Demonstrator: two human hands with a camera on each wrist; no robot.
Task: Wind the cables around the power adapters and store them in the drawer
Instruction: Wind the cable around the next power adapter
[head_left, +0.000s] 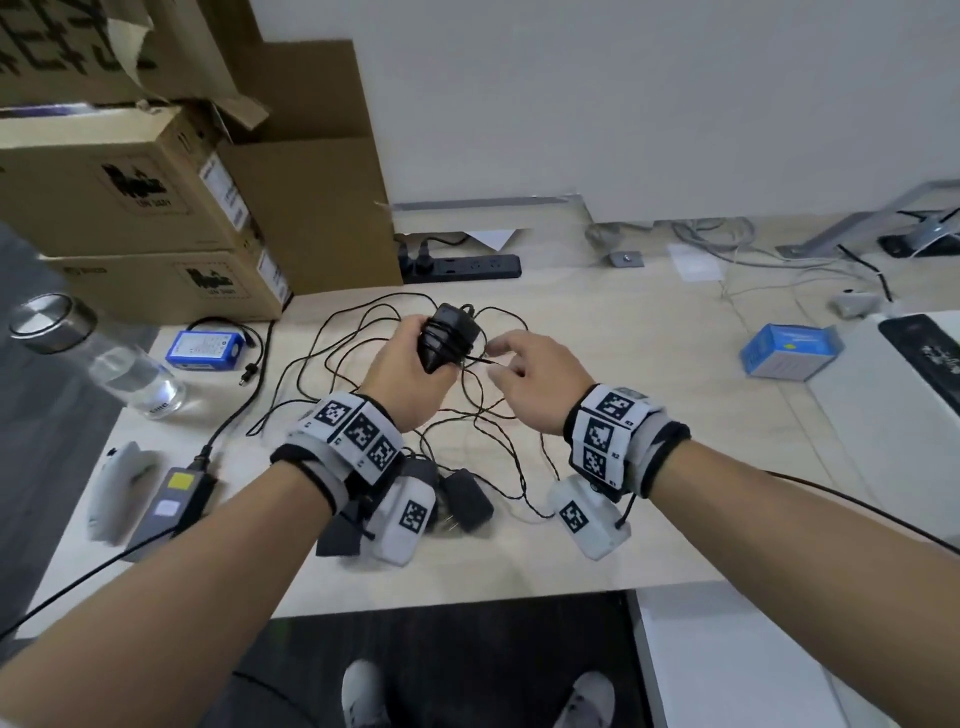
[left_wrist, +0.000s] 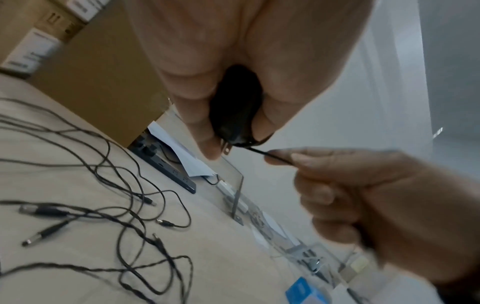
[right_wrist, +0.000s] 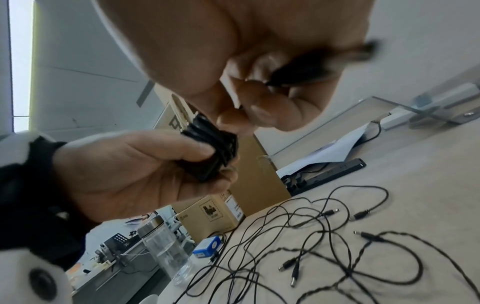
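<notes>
**Two hands on one adapter, last turns of cable going on**

Two hands work close together above the middle of the surface. The left hand is curled round a black power adapter, thumb on one face and fingers on the other, so the block stays steady and the turns already wound round it cannot slip off; the left wrist view shows a plug prong poking out past the fingers. The right hand pinches the adapter's thin cable between thumb and forefinger just beside the body — a short, taut run, which I judge is kept tight so each turn lies snug. Its other fingers are folded, and the right wrist view shows something dark in the palm, too blurred to name.

Loose black cables sprawl on the surface under the hands, barrel plugs lying free. Another black adapter lies toward the near edge, partly hidden by the left wrist. A grey power brick sits toward the near left corner, and cardboard boxes are stacked at the far left — no drawer shows in any view, so storing is, by my judgement, some way off.
</notes>
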